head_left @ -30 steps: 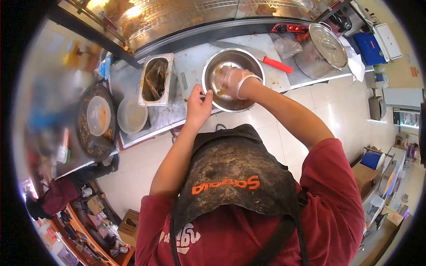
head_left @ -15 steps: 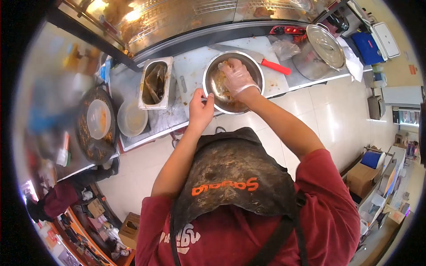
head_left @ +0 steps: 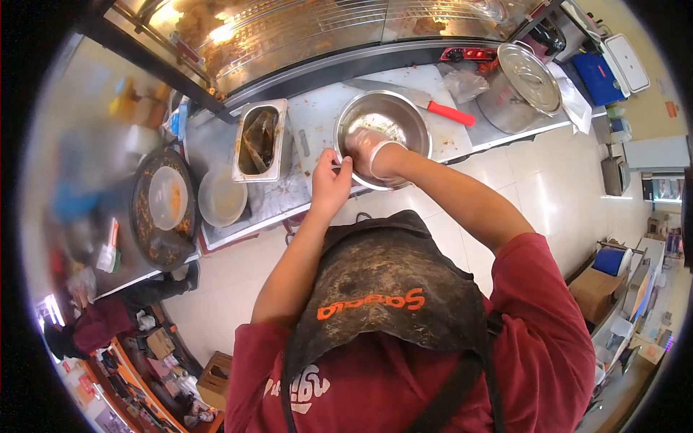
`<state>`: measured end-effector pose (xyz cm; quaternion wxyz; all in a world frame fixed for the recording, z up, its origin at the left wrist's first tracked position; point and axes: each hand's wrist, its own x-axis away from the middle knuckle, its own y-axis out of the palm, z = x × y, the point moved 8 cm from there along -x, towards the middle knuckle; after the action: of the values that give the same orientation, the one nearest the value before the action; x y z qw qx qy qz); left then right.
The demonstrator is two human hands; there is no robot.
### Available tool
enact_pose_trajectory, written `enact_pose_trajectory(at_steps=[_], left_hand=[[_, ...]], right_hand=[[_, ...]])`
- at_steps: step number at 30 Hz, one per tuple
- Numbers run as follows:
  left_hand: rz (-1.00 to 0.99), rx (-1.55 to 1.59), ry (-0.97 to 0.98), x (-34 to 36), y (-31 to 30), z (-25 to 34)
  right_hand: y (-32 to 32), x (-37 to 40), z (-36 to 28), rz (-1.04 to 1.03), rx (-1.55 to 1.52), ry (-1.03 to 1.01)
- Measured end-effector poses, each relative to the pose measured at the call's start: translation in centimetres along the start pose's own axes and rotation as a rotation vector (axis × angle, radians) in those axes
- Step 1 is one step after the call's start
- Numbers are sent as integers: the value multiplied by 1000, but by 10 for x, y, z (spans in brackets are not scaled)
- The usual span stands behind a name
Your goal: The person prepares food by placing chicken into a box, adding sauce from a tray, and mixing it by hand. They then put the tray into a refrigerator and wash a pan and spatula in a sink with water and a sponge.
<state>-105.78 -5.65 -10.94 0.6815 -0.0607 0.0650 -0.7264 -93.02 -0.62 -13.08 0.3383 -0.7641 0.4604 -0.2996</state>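
Opening upward toward the camera, the round metal bowl [head_left: 416, 133] sits at upper centre of the frame, its rim nearly circular, equally broad every way. The left hand [head_left: 331, 190] grasps its lower-left rim between thumb and fingers; the gloved right hand [head_left: 375, 153] reaches inside over the lower rim, blurred, its grip impossible to tell. Small pale bits lie in the bowl. Left of it, a rectangular metal pan [head_left: 283, 137] holds something dark and sheet-like; at far left, a translucent tub [head_left: 160, 198] with orange residue sits in a dark round pan [head_left: 148, 242].
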Motion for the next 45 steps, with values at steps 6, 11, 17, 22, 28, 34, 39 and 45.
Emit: enact_pose_trajectory(at_steps=[6, 11, 17, 22, 28, 34, 39, 45], left_hand=[[-9, 97, -83, 1, -5, -20], [-3, 32, -40, 2, -2, -19], [16, 33, 28, 10, 2, -3], [12, 71, 31, 6, 0, -14], [-28, 53, -25, 3, -1, -18], [53, -3, -42, 3, -7, -24], [31, 94, -62, 2, -12, -22], [16, 44, -58, 0, -6, -26]], right_hand=[[-86, 44, -12, -103, -49, -44], [-63, 57, -24, -189, 203, 35], [-59, 47, -6, 218, -250, 497], [-69, 62, 5, 521, -395, 62], [-67, 42, -18, 328, 136, -60], [-22, 6, -17, 156, -112, -37], [-71, 27, -5, -8, 44, 39], [-47, 55, -24, -224, 237, 59]])
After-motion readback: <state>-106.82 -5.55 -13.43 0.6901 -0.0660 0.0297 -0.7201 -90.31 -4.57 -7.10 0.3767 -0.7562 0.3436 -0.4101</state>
